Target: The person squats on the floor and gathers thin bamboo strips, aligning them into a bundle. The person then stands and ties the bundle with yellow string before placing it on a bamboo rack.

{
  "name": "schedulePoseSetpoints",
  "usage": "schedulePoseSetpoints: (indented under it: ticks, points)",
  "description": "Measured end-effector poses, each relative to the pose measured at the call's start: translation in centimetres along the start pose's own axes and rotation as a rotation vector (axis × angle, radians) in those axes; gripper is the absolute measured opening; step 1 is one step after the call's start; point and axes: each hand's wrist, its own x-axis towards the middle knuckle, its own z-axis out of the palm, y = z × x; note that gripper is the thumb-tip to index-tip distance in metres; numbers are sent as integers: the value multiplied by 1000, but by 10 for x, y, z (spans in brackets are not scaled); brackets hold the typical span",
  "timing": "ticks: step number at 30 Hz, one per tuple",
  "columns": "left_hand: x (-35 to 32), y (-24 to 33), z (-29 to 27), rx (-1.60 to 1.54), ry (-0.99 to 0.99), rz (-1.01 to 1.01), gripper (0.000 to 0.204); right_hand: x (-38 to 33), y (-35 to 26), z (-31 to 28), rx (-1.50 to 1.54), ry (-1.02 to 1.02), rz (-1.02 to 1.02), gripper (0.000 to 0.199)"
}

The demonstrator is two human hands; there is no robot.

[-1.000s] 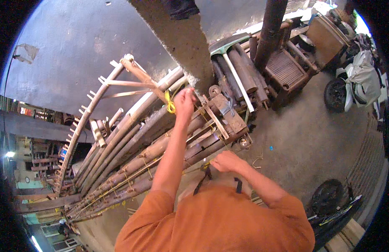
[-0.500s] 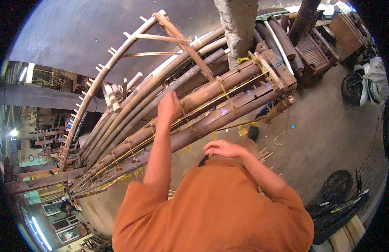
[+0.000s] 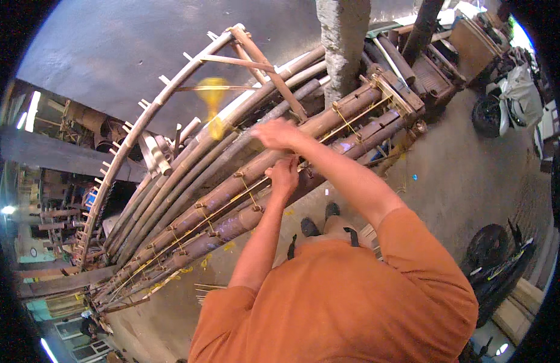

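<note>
A bundle of long brown bamboo poles point(image 3: 231, 193), bound with thin yellow cord point(image 3: 256, 187), lies slanted across the middle of the view. My left hand point(image 3: 284, 175) is closed in a fist on the upper side of one pole, where the cord runs. My right hand point(image 3: 277, 133) reaches across just above it, blurred, over a neighbouring pole. A blurred yellow loop of cord point(image 3: 213, 97) hangs in the air to the left of my right hand; whether that hand grips it is unclear. A curved bamboo frame with pegs point(image 3: 165, 100) arches over the bundle.
A rough concrete pillar point(image 3: 343, 42) stands at the far end of the poles, with stacked wooden frames point(image 3: 428, 66) beside it. A parked motorbike point(image 3: 504, 103) is at the right, another dark one point(image 3: 491, 254) at lower right. Bamboo splints point(image 3: 204, 291) lie on the concrete floor.
My right hand rose from near my body and now reaches over the poles. My left hand dropped lower on the bundle. The yellow cord now swings in the air.
</note>
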Motion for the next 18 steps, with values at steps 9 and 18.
schedulePoseSetpoints:
  ticks: [9,18]
  points:
    - [-13,6,-17,112,87,-73,20,-89,16,-28,503,416,-562,34]
    - [86,55,-56,-657,78,-75,28,-186,36,126,475,-136,-105,43]
